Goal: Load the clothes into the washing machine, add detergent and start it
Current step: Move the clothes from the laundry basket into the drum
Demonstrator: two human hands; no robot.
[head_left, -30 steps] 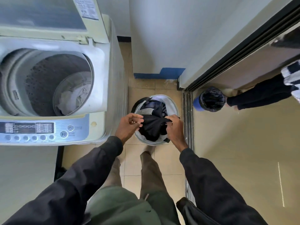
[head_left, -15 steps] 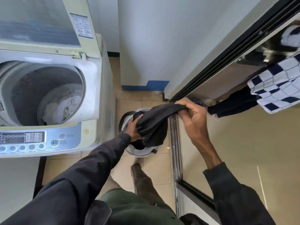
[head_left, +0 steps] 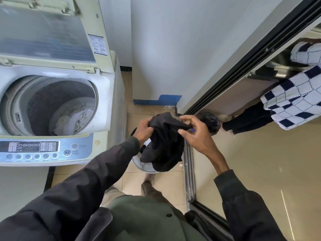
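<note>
Your left hand [head_left: 143, 131] grips a bunched fold of the black garment [head_left: 165, 143], fingers curled into the cloth at its upper left. Your right hand [head_left: 194, 134] pinches the garment's upper right corner between thumb and fingertips. The garment is very dark, matte and crumpled, with soft folds. It hangs as a loose lump between both hands. Can't tell what kind of clothing it is. It's up in the air over the pale round basket [head_left: 144, 166] on the tiled floor, and its lower end droops down to the basket's rim. It's right of the washing machine [head_left: 111, 101], not in it. The machine is a top-loader with its lid [head_left: 43, 35] raised and its drum [head_left: 43, 101] open. Pale clothes [head_left: 74, 120] lie at the drum's bottom. The control panel [head_left: 43, 148] runs along the machine's front. A black-bagged bin [head_left: 211, 122] sits just beyond your right hand. A person in a blue-and-white checked top [head_left: 295, 100] stands far right.
</note>
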